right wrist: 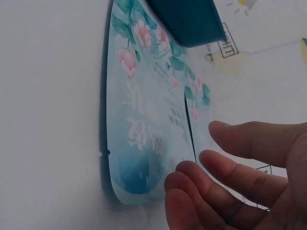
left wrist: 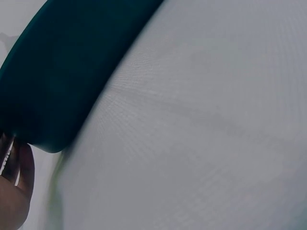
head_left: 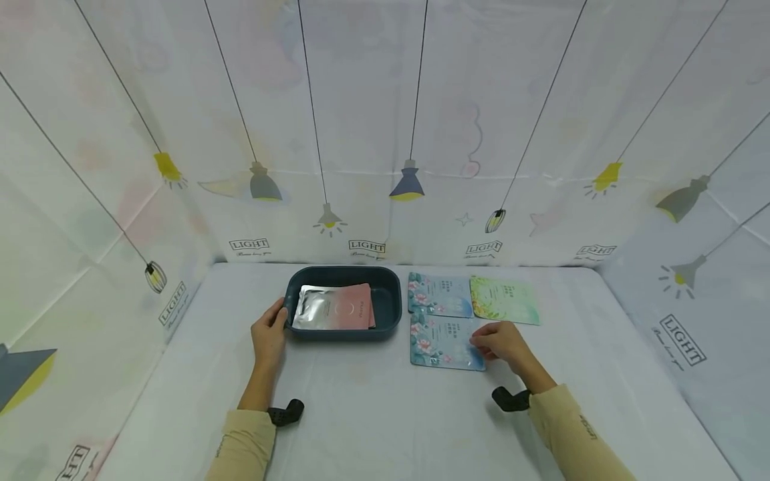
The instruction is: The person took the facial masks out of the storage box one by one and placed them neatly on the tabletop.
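Observation:
A dark teal plastic basin (head_left: 341, 335) holds pink-and-silver sachets (head_left: 333, 307) in a small pile. My left hand (head_left: 269, 337) touches the basin's left end from outside; in the left wrist view its fingers (left wrist: 26, 165) lie against the basin wall (left wrist: 57, 81). My right hand (head_left: 504, 344) is at the right edge of the nearer blue floral sachet (head_left: 442, 341). In the right wrist view the right hand (right wrist: 244, 182) has its thumb apart from bent fingers, nothing between them, beside the blue sachet (right wrist: 139, 110). Whether its fingertips touch the sachet is unclear.
Behind the nearer sachet lie another blue floral sachet (head_left: 442, 294) and a green one (head_left: 505, 299). The white-covered table (head_left: 361, 414) meets a lamp-printed curtain (head_left: 361, 133) at the back and sides. Black wrist mounts (head_left: 285, 413) are strapped to both arms.

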{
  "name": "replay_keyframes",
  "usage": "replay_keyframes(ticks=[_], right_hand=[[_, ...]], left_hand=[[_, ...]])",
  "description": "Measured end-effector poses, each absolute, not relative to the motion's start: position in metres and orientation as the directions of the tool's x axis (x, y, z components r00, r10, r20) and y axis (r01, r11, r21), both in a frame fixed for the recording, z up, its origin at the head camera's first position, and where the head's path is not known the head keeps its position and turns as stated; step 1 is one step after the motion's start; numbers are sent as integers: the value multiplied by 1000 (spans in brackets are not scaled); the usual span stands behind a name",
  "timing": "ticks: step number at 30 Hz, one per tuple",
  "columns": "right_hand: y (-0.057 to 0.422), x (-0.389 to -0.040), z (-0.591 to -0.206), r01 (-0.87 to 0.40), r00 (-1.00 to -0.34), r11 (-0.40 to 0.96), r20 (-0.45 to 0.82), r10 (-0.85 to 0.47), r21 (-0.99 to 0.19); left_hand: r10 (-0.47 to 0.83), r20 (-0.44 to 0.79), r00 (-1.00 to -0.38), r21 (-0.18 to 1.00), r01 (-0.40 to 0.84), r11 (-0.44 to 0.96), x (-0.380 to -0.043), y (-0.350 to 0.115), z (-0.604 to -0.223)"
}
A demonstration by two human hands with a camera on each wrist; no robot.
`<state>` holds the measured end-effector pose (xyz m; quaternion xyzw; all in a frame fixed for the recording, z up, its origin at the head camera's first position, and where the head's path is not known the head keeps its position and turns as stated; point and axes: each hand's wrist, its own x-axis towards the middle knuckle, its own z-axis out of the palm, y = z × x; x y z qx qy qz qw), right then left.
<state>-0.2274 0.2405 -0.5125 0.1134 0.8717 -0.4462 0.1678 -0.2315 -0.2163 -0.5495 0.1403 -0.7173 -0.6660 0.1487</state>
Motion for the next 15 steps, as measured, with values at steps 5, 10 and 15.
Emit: replay_keyframes(ticks=[5, 10, 15], right_hand=[[235, -230, -510, 342, -919, 565, -394, 33, -751], [231, -233, -508, 310, -929, 560, -369, 9, -768], [225, -236, -503, 296, -933, 558, -360, -6, -775]], left_hand=[[-379, -1, -925, 998, -22, 52, -227, -215, -535], [-374, 2, -927, 998, -22, 60, -218, -210, -517], [-371, 5, -928, 998, -17, 56, -217, -210, -519]])
